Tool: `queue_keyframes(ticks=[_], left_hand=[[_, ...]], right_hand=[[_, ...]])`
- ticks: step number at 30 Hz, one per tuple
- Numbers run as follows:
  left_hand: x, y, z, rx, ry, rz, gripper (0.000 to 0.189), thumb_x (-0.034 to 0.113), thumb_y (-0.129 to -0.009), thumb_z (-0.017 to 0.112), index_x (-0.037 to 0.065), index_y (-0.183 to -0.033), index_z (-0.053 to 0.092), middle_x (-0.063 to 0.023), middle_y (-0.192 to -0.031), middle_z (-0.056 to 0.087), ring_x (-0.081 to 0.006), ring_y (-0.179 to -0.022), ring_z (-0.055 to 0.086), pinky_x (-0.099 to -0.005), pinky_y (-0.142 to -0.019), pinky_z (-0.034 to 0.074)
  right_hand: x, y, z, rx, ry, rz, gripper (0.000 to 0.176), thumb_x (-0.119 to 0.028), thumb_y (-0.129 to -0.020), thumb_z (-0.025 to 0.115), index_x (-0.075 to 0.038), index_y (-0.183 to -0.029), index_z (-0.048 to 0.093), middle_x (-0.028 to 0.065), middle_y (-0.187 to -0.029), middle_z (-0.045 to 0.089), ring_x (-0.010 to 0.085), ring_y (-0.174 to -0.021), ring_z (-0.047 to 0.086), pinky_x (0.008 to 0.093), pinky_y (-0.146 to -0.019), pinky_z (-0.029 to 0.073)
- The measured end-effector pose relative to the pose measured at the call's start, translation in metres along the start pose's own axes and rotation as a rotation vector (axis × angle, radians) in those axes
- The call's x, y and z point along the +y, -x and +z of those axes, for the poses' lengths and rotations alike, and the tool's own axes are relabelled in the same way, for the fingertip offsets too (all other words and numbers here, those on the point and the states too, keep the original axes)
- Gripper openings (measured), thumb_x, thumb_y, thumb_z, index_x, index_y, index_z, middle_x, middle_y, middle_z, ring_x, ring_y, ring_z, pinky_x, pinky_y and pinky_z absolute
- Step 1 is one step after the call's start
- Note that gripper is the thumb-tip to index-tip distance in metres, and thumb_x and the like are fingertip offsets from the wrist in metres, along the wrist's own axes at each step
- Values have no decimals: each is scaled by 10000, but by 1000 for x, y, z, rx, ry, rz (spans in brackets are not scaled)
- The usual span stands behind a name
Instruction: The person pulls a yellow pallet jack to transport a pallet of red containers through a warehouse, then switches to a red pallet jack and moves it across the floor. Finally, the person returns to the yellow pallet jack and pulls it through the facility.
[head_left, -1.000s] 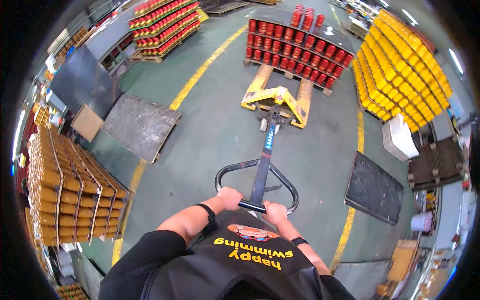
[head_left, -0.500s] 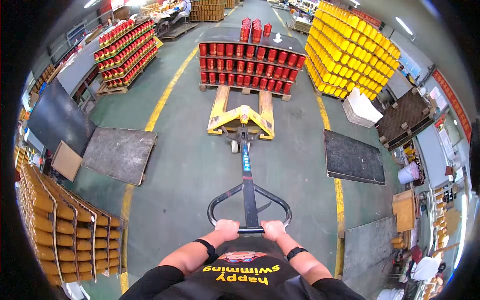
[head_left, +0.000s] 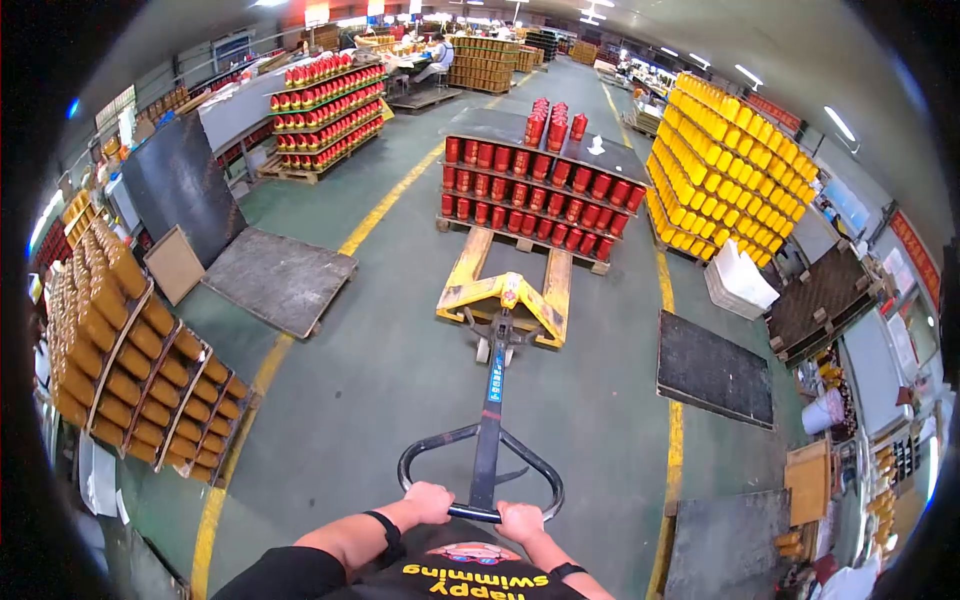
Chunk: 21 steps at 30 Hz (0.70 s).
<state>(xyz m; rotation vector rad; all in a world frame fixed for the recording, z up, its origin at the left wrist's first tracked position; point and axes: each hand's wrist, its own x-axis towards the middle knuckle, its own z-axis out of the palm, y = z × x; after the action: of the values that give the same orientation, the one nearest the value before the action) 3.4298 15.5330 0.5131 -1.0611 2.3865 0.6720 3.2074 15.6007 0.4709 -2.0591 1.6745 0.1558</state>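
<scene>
The yellow pallet jack (head_left: 508, 292) stood on the green floor (head_left: 370, 400) in front of the person, its two forks (head_left: 557, 282) pointing away; how far they ran beneath the wooden pallet (head_left: 600, 266) ahead could not be told. Its one black loop handle (head_left: 408, 452) was close to the person's body. The left hand (head_left: 430, 502) and the right hand (head_left: 520, 521) were both clamped on the handle's near crossbar, one either side of the shaft (head_left: 486, 450).

On that pallet, red canisters (head_left: 528, 160) stood in three tiers parted by boards, about eleven across the front of the highest tier. Upon the top board (head_left: 490, 124) sat a small cluster of further red canisters, too tightly packed to count, and one white object (head_left: 596, 145). What the canisters held could not be seen.

To the right rose one tall stack of yellow containers (head_left: 730, 165), in many layers; just beside it lay white sheets (head_left: 740, 278). One dark board (head_left: 715, 370) lay nearer, with one pale bucket (head_left: 822, 411) beyond, its contents too small to make out.

To the left were one stack of brown containers (head_left: 150, 370), one grey board (head_left: 280, 278) on the floor, and farther off one stack of red-and-gold containers (head_left: 325, 115). Two yellow floor lines (head_left: 668, 450) flanked the jack.
</scene>
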Motion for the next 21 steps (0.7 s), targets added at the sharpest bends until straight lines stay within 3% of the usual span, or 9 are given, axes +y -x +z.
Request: queue_keyframes(ticks=[8, 14, 21], left_hand=[[54, 86, 81, 14, 30, 23, 299, 313, -732, 641, 95, -936, 656, -117, -876, 690, -294, -850, 669, -440, -725, 537], [102, 152, 139, 70, 12, 24, 254, 279, -728, 629, 89, -889, 679, -115, -872, 694, -283, -821, 677, -422, -721, 542], [164, 228, 213, 67, 11, 21, 246, 233, -736, 613, 101, -933, 680, -110, -882, 696, -269, -828, 680, -416, -710, 540]], right_hand=[[-51, 112, 43, -23, 20, 12, 223, -276, -736, 633, -117, -891, 609, 112, -823, 682, 301, -783, 673, 440, -673, 531], [-78, 200, 89, 82, 45, 41, 240, -259, -641, 679, -103, -805, 600, 116, -773, 664, 311, -759, 656, 437, -677, 520], [-108, 301, 146, 62, 79, 88, 238, -259, -648, 678, -119, -830, 614, 119, -762, 662, 314, -750, 656, 431, -678, 523]])
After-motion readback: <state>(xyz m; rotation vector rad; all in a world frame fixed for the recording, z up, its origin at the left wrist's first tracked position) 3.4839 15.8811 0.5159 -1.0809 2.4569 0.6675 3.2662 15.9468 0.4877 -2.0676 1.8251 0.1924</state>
